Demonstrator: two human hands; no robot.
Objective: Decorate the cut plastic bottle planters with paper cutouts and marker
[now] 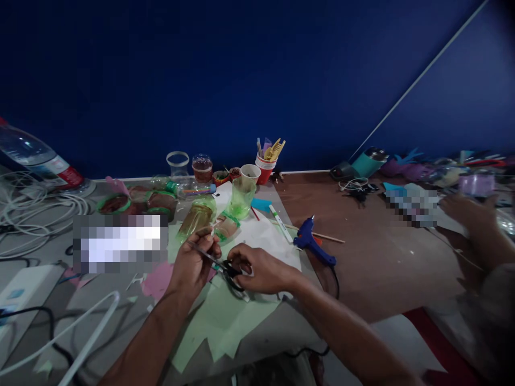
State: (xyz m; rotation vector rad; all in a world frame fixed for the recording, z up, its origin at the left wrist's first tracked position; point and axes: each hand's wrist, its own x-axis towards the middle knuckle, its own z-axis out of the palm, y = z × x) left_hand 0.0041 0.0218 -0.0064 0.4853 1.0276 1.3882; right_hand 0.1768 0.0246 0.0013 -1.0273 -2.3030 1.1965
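My right hand point(261, 268) has its fingers through the black handles of a pair of scissors point(230, 272). The blades point up and left, reaching my left hand point(198, 257). At the fingertips of that hand a small white piece point(212, 231) is pinched; its kind is too small to tell. Light green paper point(217, 327) with jagged cut edges lies beneath both hands. Just beyond my fingers are a green-rimmed plastic piece point(226, 225) and a green-tinted cut bottle part point(198, 217).
A blue glue gun point(314, 241) lies right of a white marker point(280, 224). Behind stand a green-tinted cup point(242, 197) and a red cup point(265, 170) holding tools. Cables point(48, 209) and a large bottle point(44, 158) crowd the left. Another person's hand point(470, 214) is at right.
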